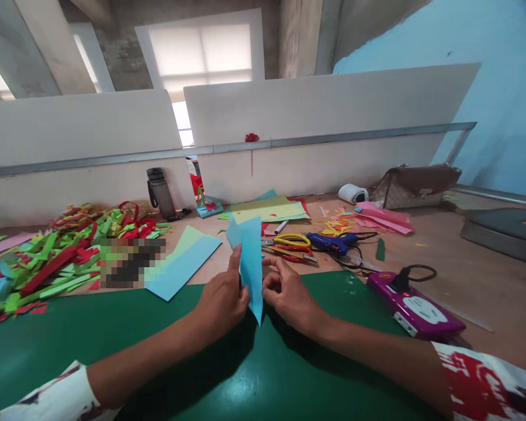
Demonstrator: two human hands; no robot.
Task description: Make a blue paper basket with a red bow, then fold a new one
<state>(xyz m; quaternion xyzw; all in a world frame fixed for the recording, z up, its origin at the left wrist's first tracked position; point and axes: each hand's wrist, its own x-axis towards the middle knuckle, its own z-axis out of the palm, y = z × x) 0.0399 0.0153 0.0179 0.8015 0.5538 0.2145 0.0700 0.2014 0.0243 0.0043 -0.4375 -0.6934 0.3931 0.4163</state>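
Scissors (291, 240), glue gun (332, 241), beyond hands' blue paper (250, 263)

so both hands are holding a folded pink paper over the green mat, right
Not quite: the folded paper is light blue, not pink. The head view shows the left hand and right hand holding it over the green mat.

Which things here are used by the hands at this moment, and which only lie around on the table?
In use:
left hand
right hand
folded blue paper
green mat

Lying about:
scissors
blue glue gun
purple power strip
paper scraps
dark bottle
paper sheets
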